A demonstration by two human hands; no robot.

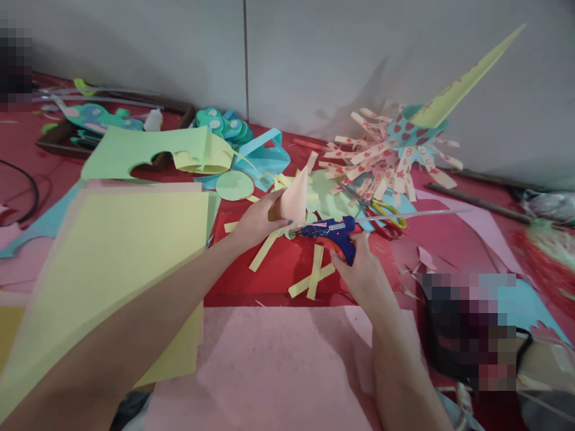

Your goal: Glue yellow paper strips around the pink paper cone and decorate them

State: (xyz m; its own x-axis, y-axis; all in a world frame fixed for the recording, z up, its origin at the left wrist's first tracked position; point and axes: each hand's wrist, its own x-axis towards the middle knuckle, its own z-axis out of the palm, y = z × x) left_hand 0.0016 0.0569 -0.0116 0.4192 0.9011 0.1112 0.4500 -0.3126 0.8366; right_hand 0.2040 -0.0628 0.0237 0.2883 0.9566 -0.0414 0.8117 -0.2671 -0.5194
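A pale pink paper cone stands point up in the middle, and my left hand is closed around its left side. My right hand grips a blue hot glue gun by its handle, with a long clear glue stick running out of its back. The gun's nozzle points left, close by the cone's base; whether they touch, I cannot tell. Yellow paper strips lie below and around the cone. Scissors with yellow and red handles rest behind the gun.
A paper craft with a tall yellow cone and printed strips stands at the back right. Large yellow sheets lie at left, beside green cut-out paper. A dark wooden tray sits at the back left, and pink paper is in front.
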